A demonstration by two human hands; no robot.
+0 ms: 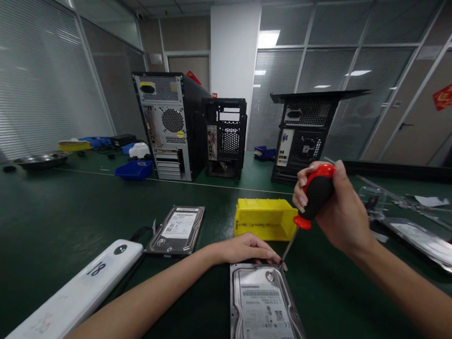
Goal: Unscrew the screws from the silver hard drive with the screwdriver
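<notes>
Two bare hands worked over one hard drive [266, 312] that lay flat on the green table [32, 218], label up, directly in front of the person. The right hand [335, 208] was closed tight around the red-and-black handle of a screwdriver [312, 196], held nearly upright and tilted a little so that its thin shaft ran down to the drive's far right corner, where the tip met the casing at what looked like a screw; the steep angle probably let the palm press down along the shaft. The left hand [249, 249] rested flat, fingers extended, on the far edge of the drive, not gripping it but apparently pinning it so it would not slide or turn under the tool. Just beyond the hands sat a yellow bin [263, 218], near enough to reach, its contents hidden from view. A second hard drive [177, 229] lay to the left, apart from the work, beside a white bar-shaped device [82, 288]. Three opened computer cases [167, 124] stood upright farther back on the table.
</notes>
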